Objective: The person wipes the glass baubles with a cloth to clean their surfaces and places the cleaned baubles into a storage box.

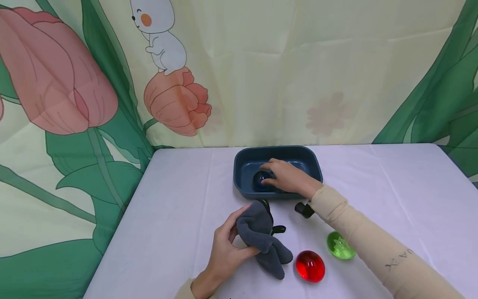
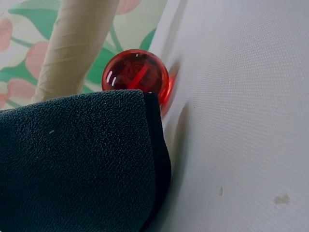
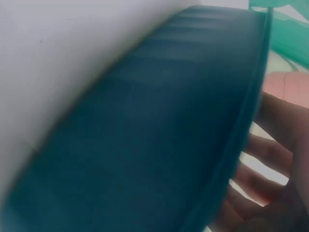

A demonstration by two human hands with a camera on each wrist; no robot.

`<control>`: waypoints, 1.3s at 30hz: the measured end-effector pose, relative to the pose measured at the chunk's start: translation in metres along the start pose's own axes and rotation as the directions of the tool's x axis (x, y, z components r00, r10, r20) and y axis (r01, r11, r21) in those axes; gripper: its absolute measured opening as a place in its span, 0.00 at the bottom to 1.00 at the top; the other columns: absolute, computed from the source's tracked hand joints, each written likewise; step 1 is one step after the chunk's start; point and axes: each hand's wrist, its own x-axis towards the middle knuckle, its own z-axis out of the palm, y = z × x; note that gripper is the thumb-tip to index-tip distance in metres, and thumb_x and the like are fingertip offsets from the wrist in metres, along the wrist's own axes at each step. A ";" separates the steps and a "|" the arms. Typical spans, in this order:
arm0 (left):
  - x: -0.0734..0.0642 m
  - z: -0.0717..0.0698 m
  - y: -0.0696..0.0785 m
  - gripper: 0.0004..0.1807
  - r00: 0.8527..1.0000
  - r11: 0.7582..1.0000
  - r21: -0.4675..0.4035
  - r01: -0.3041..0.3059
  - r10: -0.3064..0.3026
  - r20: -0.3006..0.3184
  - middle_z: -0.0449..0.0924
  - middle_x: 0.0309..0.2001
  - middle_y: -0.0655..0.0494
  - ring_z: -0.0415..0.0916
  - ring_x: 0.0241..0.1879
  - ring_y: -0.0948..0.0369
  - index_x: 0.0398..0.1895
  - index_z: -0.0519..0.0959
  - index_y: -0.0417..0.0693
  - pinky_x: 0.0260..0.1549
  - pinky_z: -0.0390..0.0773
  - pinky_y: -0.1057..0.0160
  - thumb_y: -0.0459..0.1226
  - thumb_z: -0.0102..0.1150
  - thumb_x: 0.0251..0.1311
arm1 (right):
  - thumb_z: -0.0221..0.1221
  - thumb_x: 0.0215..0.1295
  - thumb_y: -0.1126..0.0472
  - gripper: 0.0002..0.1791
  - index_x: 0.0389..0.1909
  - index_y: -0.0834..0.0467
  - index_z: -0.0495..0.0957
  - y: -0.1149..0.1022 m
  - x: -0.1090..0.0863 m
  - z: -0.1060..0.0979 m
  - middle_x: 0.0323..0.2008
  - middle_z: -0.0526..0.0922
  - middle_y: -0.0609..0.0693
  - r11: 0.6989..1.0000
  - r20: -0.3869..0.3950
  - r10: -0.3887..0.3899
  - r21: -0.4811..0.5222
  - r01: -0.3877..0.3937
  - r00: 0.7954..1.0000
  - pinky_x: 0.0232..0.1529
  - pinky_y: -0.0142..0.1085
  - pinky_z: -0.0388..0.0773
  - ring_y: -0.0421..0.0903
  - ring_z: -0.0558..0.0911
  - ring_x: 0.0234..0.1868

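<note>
Right hand (image 1: 289, 176) dips into the round-cornered tray (image 1: 244, 166) by the table's (image 1: 179, 216) far edge, fingers curved at the glossy blue ball (image 1: 257, 179), front-left corner; gripping, can't tell. Left hand (image 1: 225, 249) pinches fuzzy grey cloth (image 1: 257, 232) off the tray's near edge. Looks like ball-handling; next calls for a secure hold.

The blue tray (image 1: 249, 168) is showing smooth, plastic-looking walls, and the dark round piece (image 1: 259, 181) inside it is gleaming glossily. In front of the tray, the grey cloth (image 1: 257, 226) is showing a matt, rough, towel-like pile, while the red piece (image 1: 310, 266) and green piece (image 1: 340, 246) are shining smooth and translucent.
</note>
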 end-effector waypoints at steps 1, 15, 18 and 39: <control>0.000 0.000 0.000 0.42 1.000 1.000 0.000 0.000 0.000 0.001 0.77 0.60 0.48 0.80 0.53 0.56 0.70 0.68 0.48 0.50 0.82 0.65 0.31 0.76 0.49 | 0.63 0.67 0.54 0.26 0.62 0.64 0.76 0.000 -0.001 -0.002 0.53 0.79 0.60 1.000 -0.004 -0.002 0.003 0.002 1.000 0.53 0.48 0.81 0.53 0.81 0.50; -0.001 -0.002 0.002 0.42 1.000 1.000 -0.001 0.002 -0.002 0.003 0.77 0.60 0.48 0.80 0.53 0.55 0.70 0.68 0.48 0.51 0.82 0.65 0.30 0.75 0.49 | 0.63 0.67 0.54 0.27 0.63 0.61 0.75 -0.003 -0.024 -0.020 0.58 0.77 0.58 0.999 -0.072 -0.029 0.031 0.031 0.997 0.55 0.49 0.80 0.54 0.81 0.53; -0.001 -0.002 0.002 0.42 1.000 1.000 0.003 0.002 -0.002 0.003 0.77 0.60 0.47 0.80 0.53 0.56 0.70 0.69 0.49 0.51 0.81 0.66 0.31 0.75 0.49 | 0.64 0.67 0.54 0.28 0.64 0.62 0.74 -0.005 -0.030 -0.024 0.58 0.77 0.58 0.999 -0.080 -0.042 0.024 0.044 0.996 0.55 0.49 0.80 0.54 0.81 0.54; -0.001 0.002 0.004 0.43 0.999 0.999 0.018 0.042 -0.042 0.007 0.76 0.61 0.50 0.79 0.55 0.57 0.70 0.68 0.51 0.51 0.81 0.66 0.31 0.76 0.49 | 0.67 0.64 0.54 0.29 0.65 0.55 0.74 -0.016 -0.098 -0.045 0.60 0.76 0.50 0.993 -0.183 -0.112 0.008 0.116 0.977 0.56 0.48 0.81 0.50 0.77 0.61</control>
